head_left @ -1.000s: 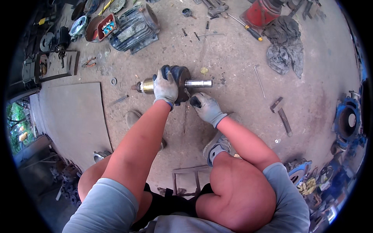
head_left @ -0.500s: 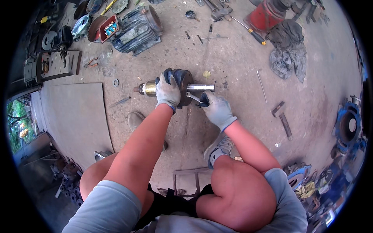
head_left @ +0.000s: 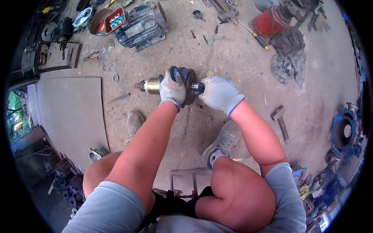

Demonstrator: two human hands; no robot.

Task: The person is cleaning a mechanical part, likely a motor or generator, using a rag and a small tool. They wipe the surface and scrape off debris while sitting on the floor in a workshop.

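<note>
A metal shaft (head_left: 152, 86) with a shiny brass-coloured section and a dark round flange (head_left: 189, 95) lies crosswise on the floor in front of me. My left hand (head_left: 173, 87), in a grey glove with dark fingertips, grips it at the left side of the flange. On the flange's other side, my right hand (head_left: 219, 93), gloved alike, closes round the bright right end of the shaft. Only a short piece of bare metal shows between flange and fingers. Whether the right hand also holds the small spanner seen earlier is hidden.
Beyond stands a motor housing (head_left: 142, 27) with an open terminal box. A screwdriver (head_left: 254, 35), a red jack-like body (head_left: 270, 21), a dark rag (head_left: 289, 56), a thin bent rod (head_left: 263, 89) and a hammer (head_left: 281, 123) lie rightward. A flat sheet (head_left: 74, 112) covers the left floor.
My right hand has moved up from below the shaft and closed round its right end. The spanner it held has gone out of sight. My left hand keeps its grip by the flange.
</note>
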